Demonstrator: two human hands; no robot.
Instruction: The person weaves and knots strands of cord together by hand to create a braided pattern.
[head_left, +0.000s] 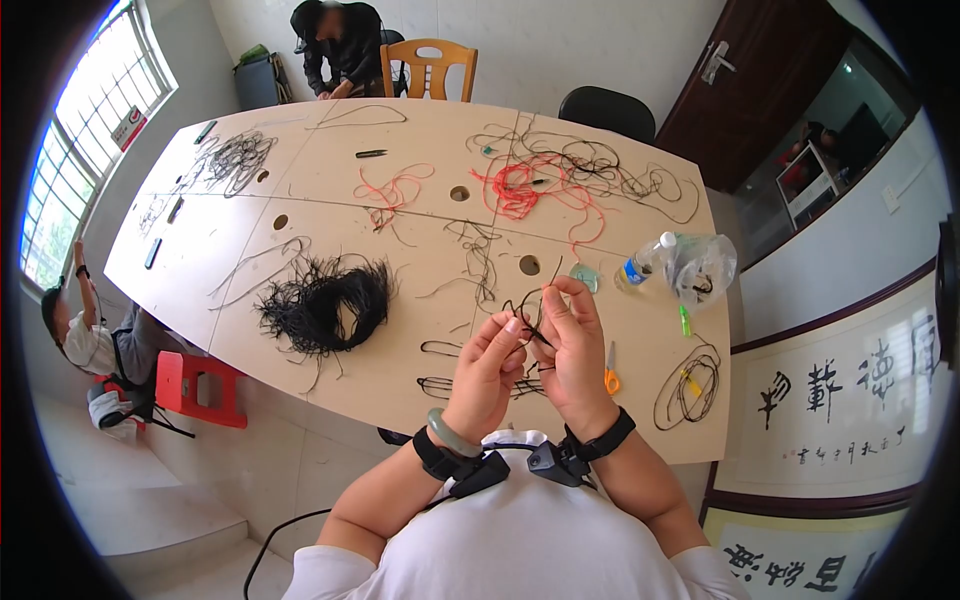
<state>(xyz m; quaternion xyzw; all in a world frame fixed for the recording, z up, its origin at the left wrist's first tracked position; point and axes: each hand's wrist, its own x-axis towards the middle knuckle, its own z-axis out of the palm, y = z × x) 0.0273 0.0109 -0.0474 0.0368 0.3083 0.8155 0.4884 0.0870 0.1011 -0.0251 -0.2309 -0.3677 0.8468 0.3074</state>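
My left hand (484, 368) and my right hand (574, 345) are raised close together over the table's near side. Both pinch a thin black cord (537, 326), which is crossed and looped between the fingertips. One loose end sticks up past my right fingers. Beneath my hands, folded lengths of black cord (437, 386) lie on the table, partly covered by my left hand. Orange-handled scissors (612, 381) rest just right of my right hand. To the left sits a thick, ring-shaped bundle of black strands (330, 306).
On the table (400, 260) lie tangled red cord (517, 190), loose dark cords (235, 163) and a coil (687, 388) at right. A bottle (637, 268) stands beside a clear plastic bag (700, 270). One person (340, 45) sits opposite, another (95, 335) at left near a red stool (198, 390).
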